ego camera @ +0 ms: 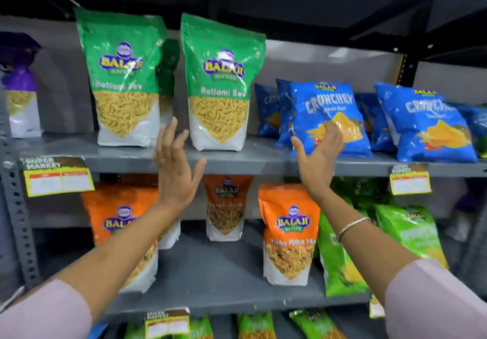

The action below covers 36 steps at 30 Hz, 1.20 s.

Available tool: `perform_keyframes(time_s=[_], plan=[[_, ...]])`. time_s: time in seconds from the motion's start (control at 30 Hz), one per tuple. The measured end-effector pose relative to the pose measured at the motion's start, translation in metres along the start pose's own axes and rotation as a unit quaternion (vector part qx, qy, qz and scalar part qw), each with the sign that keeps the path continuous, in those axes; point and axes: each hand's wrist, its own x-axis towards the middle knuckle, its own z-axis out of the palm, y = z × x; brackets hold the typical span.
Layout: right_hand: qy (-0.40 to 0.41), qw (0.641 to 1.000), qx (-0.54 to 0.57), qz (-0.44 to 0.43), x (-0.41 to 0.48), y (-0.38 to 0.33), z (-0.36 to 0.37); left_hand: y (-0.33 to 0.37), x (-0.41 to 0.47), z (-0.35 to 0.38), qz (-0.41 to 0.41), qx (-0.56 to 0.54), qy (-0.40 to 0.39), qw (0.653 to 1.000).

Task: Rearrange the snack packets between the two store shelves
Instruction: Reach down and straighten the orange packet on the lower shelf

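Two green Ratlami Sev packets stand upright on the upper shelf (263, 160), one at left (123, 80) and one at centre (221, 85). My left hand (175, 164) is raised with fingers spread, just left of the centre packet's base and holding nothing. My right hand (320, 154) is also spread, in front of the lower left corner of a blue Crunchex packet (329, 117); whether it touches the packet is unclear. Orange Tikha Mitha Mix packets (288, 233) stand on the lower shelf (210, 280), one partly hidden behind my left forearm.
More blue Crunchex packets (427, 125) lean at the upper shelf's right. A purple packet (19, 88) stands at the far left. Light green packets (411, 233) fill the lower shelf's right. Yellow price tags (56, 176) hang from the shelf edges. A perforated steel post (15, 207) runs down the left.
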Motion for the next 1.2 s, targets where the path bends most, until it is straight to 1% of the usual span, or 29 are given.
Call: perform_keyframes(time_s=[0.07,0.17,0.23,0.27,0.3,0.37,0.4,0.47,0.53,0.57,0.63,0.7,0.77,0.87,0.93,1.13,1.2], plan=[[0.034,0.999,-0.028,0.023,-0.018,0.023,-0.010,0.006,-0.041,0.011,0.030,0.015,-0.047,0.998],[0.079,0.992,-0.036,0.088,-0.047,0.057,-0.021,0.015,-0.097,0.032,0.051,0.028,-0.131,0.990],[0.086,0.984,-0.040,0.148,-0.064,0.083,-0.024,0.023,-0.128,0.047,0.033,0.020,-0.203,0.978],[0.072,0.979,-0.047,0.184,-0.072,0.098,-0.024,0.027,-0.141,0.055,0.012,0.019,-0.244,0.969],[0.041,0.973,-0.050,0.220,-0.079,0.112,-0.024,0.031,-0.152,0.064,-0.016,0.023,-0.285,0.958],[-0.050,0.954,-0.039,0.293,-0.090,0.141,-0.022,0.041,-0.167,0.082,-0.089,0.027,-0.358,0.929],[-0.104,0.937,-0.017,0.332,-0.095,0.155,-0.021,0.046,-0.172,0.092,-0.138,0.009,-0.395,0.908],[-0.218,0.890,0.035,0.398,-0.105,0.174,-0.020,0.058,-0.179,0.113,-0.242,-0.054,-0.451,0.857],[-0.324,0.849,0.057,0.413,-0.114,0.188,-0.018,0.068,-0.184,0.133,-0.335,-0.114,-0.483,0.801],[-0.361,0.836,0.069,0.408,-0.118,0.192,-0.016,0.073,-0.185,0.141,-0.378,-0.136,-0.494,0.771],[-0.398,0.818,0.098,0.403,-0.122,0.198,-0.014,0.076,-0.190,0.157,-0.449,-0.184,-0.494,0.721],[-0.402,0.818,0.112,0.396,-0.124,0.199,-0.010,0.077,-0.193,0.168,-0.486,-0.233,-0.485,0.689],[-0.391,0.827,0.123,0.386,-0.124,0.201,-0.006,0.080,-0.195,0.173,-0.494,-0.251,-0.472,0.686],[-0.349,0.849,0.124,0.378,-0.123,0.200,0.001,0.082,-0.191,0.172,-0.508,-0.234,-0.437,0.705],[-0.346,0.857,0.111,0.365,-0.123,0.195,0.008,0.078,-0.187,0.165,-0.511,-0.231,-0.429,0.708],[-0.371,0.856,0.114,0.342,-0.130,0.153,0.041,0.043,-0.168,0.124,-0.501,-0.195,-0.409,0.737],[-0.377,0.854,0.116,0.338,-0.138,0.136,0.055,0.026,-0.163,0.109,-0.502,-0.172,-0.411,0.741]])
